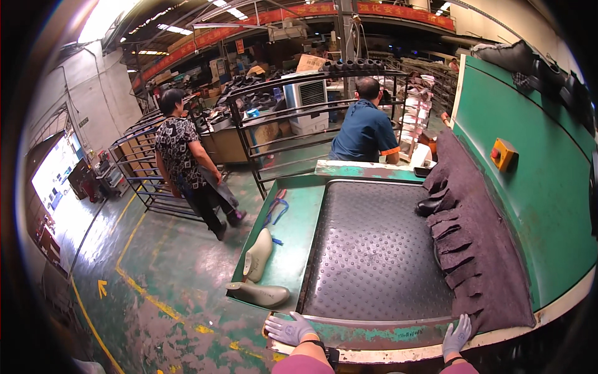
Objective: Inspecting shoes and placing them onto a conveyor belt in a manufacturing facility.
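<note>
My left hand, in a grey glove, lies with fingers spread on the near left corner of a green machine's worn metal rim. Farther right on the same rim rests my gloved right hand, fingers stretched out beside a slit dark-brown cloth curtain. Neither hand holds anything. Between them and beyond is a black studded rubber mat. A black shoe pokes out from under the curtain's slits. Just past my left hand, a shoe last lies in the green side tray, near another last.
A blue strap lies in the tray. Beyond the machine sits a person in a blue shirt; another person stands at left near black metal racks. A yellow box with a red button is on the green panel.
</note>
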Demonstrator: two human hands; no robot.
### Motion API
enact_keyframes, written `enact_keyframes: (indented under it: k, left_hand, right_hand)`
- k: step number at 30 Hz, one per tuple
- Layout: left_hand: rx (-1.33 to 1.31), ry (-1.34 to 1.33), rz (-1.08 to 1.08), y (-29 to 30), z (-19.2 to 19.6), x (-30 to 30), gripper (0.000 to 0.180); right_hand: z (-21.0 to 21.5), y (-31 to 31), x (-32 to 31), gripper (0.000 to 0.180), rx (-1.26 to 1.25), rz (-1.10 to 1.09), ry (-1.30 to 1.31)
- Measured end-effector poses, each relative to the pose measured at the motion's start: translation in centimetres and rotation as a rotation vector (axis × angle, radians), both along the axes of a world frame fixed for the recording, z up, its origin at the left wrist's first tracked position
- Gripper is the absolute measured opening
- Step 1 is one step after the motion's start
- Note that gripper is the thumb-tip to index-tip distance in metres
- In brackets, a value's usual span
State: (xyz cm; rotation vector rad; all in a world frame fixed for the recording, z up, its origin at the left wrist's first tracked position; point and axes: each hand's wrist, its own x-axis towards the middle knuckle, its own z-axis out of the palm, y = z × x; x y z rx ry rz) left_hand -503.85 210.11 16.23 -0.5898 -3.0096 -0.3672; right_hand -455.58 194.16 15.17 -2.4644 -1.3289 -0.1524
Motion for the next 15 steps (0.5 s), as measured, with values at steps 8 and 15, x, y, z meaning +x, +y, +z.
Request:
enact_keyframes:
  k: [8,15]
  left_hand:
    - [0.017,-0.008,0.0,0.1,0.5,0.3,0.076]
    - [0.011,-0.023,-0.01,0.1,1.0,0.5,0.075]
  right_hand:
    - [0.5,-0.1,0.0,0.057,-0.021,-0.015,-0.015]
    - [0.5,-0.2,0.1,0.057,-0.048,-0.014,-0.015]
